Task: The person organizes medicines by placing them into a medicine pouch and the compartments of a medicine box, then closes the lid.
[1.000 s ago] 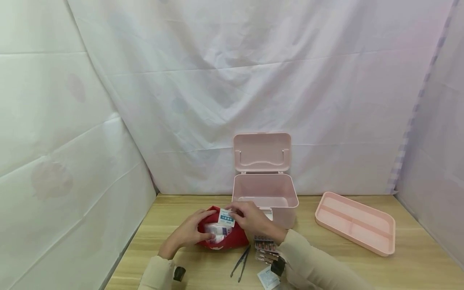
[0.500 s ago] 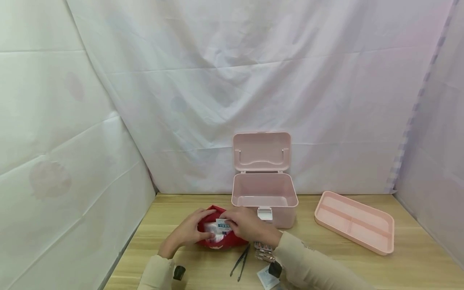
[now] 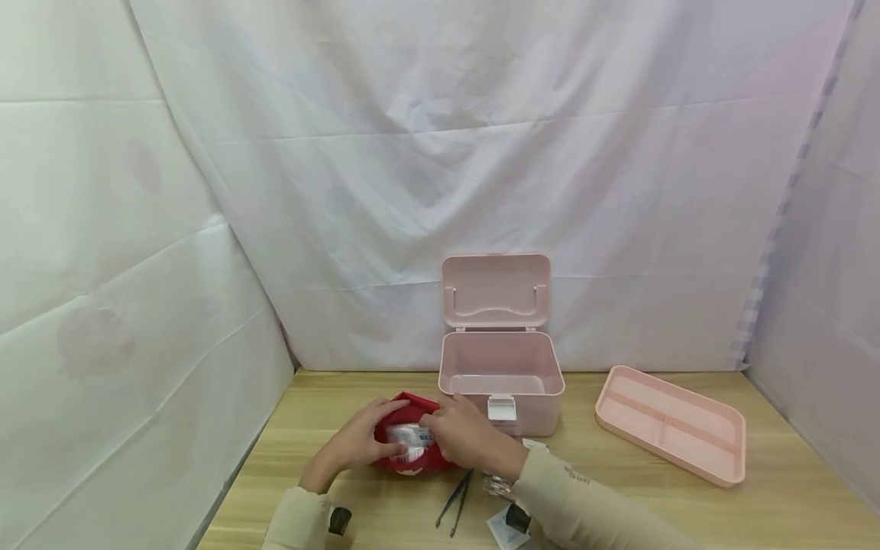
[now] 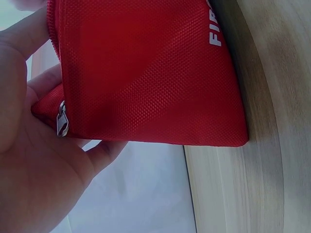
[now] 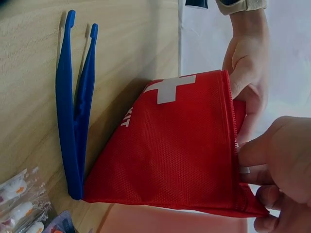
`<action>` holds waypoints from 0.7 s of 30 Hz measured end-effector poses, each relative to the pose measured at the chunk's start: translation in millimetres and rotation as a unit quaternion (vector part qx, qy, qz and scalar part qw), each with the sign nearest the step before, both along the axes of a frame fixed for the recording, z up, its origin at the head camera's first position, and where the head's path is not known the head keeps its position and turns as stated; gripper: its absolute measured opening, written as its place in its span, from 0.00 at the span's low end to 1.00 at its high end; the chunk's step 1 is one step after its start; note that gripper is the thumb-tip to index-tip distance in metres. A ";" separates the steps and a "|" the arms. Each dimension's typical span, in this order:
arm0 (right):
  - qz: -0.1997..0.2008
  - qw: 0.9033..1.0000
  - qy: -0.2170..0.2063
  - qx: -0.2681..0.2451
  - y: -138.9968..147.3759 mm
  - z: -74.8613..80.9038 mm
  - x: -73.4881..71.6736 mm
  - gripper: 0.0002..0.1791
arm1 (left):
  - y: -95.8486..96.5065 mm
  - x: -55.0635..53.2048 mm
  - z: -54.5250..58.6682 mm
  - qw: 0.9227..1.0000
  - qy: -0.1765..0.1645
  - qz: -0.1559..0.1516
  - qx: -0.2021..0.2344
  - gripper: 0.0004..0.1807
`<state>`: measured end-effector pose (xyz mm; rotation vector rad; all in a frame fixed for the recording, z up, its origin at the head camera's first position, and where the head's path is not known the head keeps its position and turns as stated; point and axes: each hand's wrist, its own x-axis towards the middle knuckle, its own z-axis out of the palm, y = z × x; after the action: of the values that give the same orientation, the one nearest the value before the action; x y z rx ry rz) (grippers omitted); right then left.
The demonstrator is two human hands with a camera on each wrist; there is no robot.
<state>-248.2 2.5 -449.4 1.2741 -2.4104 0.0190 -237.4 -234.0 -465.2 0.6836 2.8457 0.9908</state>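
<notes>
A red zip pouch (image 3: 431, 460) with a white cross stands upright, its mouth unzipped. White packs (image 3: 407, 437) fill its inside. My left hand (image 3: 356, 438) grips the pouch at its left end, fingers and thumb spread across the mouth; the metal zip pull (image 4: 62, 120) lies by the palm. At the right of the mouth my right hand (image 3: 467, 434) has its fingers dipped inside. Between them shows the edge of a small white packet (image 5: 244, 170), mostly hidden by the fingers and pouch. Blue plastic tweezers (image 5: 73, 111) lie beside the pouch.
Behind the pouch stands a pink box (image 3: 539, 412) with its lid (image 3: 496, 290) raised. A pink divided tray (image 3: 670, 451) lies at the right. Under the right forearm are a clear wrapped pack (image 3: 499, 486) and a flat white packet (image 3: 507, 532).
My right hand has lowered the white packet from above the pouch into its mouth, and little of it shows now. The left hand has stayed on the pouch.
</notes>
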 end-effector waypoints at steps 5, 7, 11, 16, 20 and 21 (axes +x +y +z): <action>-0.021 1.000 -0.017 0.014 -2.3 4.0 3.6 0.05 | 0.8 0.2 -0.3 1.000 0.000 -0.001 0.001 0.39; -0.033 0.999 -0.022 0.023 -3.9 5.4 4.9 0.04 | 1.0 0.2 -0.4 1.000 0.001 -0.001 0.002 0.38; -0.059 0.997 -0.031 0.047 -7.6 7.2 7.5 0.06 | 0.9 0.2 -0.4 1.000 0.001 0.000 0.001 0.38; -0.086 0.993 -0.045 0.061 -11.5 8.0 10.2 0.06 | 0.7 -0.3 -0.7 1.000 -0.004 0.001 0.002 0.39; -0.103 0.991 -0.056 0.060 -14.1 10.9 12.7 0.03 | 1.3 -0.5 -0.2 1.000 -0.004 0.001 0.002 0.39; -0.107 0.991 -0.059 0.061 -14.9 11.9 13.4 0.03 | 1.5 -0.5 0.0 1.000 -0.004 0.001 0.002 0.39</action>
<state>-234.9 -12.4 -437.6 1.0854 -2.6755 -0.1187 -237.9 -232.5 -465.2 0.6769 2.8392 0.9979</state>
